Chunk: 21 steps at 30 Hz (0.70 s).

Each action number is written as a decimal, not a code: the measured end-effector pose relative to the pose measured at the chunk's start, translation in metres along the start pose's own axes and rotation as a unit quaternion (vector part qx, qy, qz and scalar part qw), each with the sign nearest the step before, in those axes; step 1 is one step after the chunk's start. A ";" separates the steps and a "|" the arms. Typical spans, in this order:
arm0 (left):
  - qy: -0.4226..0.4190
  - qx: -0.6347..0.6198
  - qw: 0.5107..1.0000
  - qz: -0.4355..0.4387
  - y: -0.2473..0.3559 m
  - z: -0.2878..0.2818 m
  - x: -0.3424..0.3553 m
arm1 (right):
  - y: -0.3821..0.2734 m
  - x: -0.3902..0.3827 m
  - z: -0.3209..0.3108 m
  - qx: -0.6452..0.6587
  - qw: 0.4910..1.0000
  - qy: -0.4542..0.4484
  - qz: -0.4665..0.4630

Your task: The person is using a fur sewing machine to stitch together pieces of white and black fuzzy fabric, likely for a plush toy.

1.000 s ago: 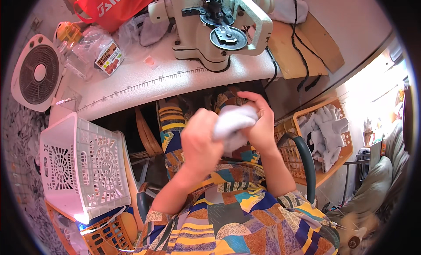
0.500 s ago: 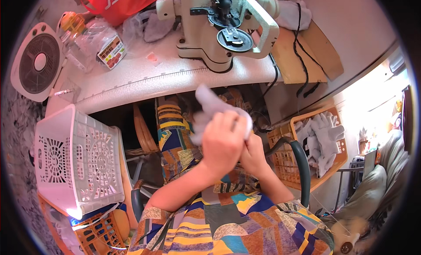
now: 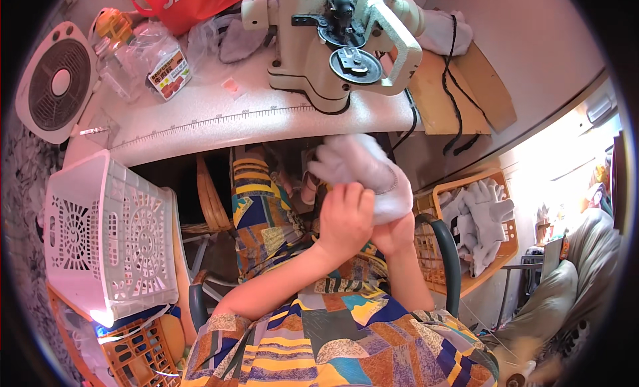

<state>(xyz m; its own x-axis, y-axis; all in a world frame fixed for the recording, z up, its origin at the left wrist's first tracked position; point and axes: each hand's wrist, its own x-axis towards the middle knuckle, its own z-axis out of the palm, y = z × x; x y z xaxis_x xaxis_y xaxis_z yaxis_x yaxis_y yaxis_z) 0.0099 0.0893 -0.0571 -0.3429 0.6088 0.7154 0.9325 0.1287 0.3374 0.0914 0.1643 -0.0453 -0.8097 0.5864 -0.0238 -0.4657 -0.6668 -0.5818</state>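
A pale grey fabric glove (image 3: 356, 164) with a fluffy white part is up in front of my lap, below the table's front edge. Its fingers point up and to the left, slightly smeared by motion. My left hand (image 3: 346, 220) has its fingers curled onto the glove's lower edge. From below and to the right, my right hand (image 3: 394, 236) grips the glove's fluffy end; the cloth hides most of its fingers. Straight ahead on the table stands a cream industrial sewing machine (image 3: 309, 74) with round metal discs.
An orange basket (image 3: 509, 250) of grey gloves stands at the right beside the chair's armrest (image 3: 454, 267). On the left is a white plastic basket (image 3: 143, 254), with another orange basket (image 3: 143, 354) below. A fan (image 3: 58, 80), clear containers (image 3: 120, 74) and a red bag (image 3: 190, 7) occupy the table's left.
The glove and both hands have shifted slightly right. The glove has turned and spread wider, showing more of its fluffy part, and my right hand now sits lower under it.
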 end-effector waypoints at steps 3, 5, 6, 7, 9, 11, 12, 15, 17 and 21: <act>-0.073 0.017 0.997 -0.012 -0.003 -0.001 -0.001 | 0.010 -0.003 -0.026 -0.054 0.996 0.057 -0.036; -0.100 0.010 0.995 0.009 0.002 -0.002 -0.006 | 0.005 0.003 -0.021 -0.129 0.990 0.043 -0.038; -0.100 -0.009 0.994 0.031 0.008 -0.001 -0.011 | 0.006 0.016 -0.024 -0.164 0.986 0.007 -0.040; -0.099 -0.031 0.993 0.057 0.014 0.000 -0.013 | 0.004 0.027 -0.028 -0.200 0.978 -0.026 -0.048; -0.077 -0.035 0.993 0.085 0.019 0.004 -0.013 | 0.004 0.040 -0.012 -0.169 0.983 -0.055 -0.038; -0.074 -0.034 0.992 0.101 0.019 0.006 -0.016 | 0.008 0.057 -0.024 -0.152 0.980 -0.116 -0.051; -0.075 -0.031 0.991 0.105 0.018 0.005 -0.016 | 0.009 0.065 -0.023 -0.142 0.977 -0.147 -0.055; -0.077 -0.032 0.991 0.108 0.019 0.002 -0.015 | -0.004 0.055 -0.005 -0.558 0.770 -0.096 -0.296; -0.068 -0.042 0.991 0.106 0.020 0.006 -0.014 | -0.002 0.054 -0.013 -0.571 0.766 -0.049 -0.291; -0.089 -0.103 0.987 0.089 0.024 0.011 -0.015 | -0.005 0.049 -0.008 0.124 0.983 -0.110 0.075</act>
<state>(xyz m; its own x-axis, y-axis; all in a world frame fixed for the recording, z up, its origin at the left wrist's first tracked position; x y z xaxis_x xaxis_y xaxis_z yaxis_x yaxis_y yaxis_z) 0.0387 0.0920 -0.0663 -0.1340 0.7371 0.6624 0.9272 -0.1428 0.3464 0.0575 0.2001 -0.0503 -0.9206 0.3778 0.0989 -0.3865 -0.8455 -0.3684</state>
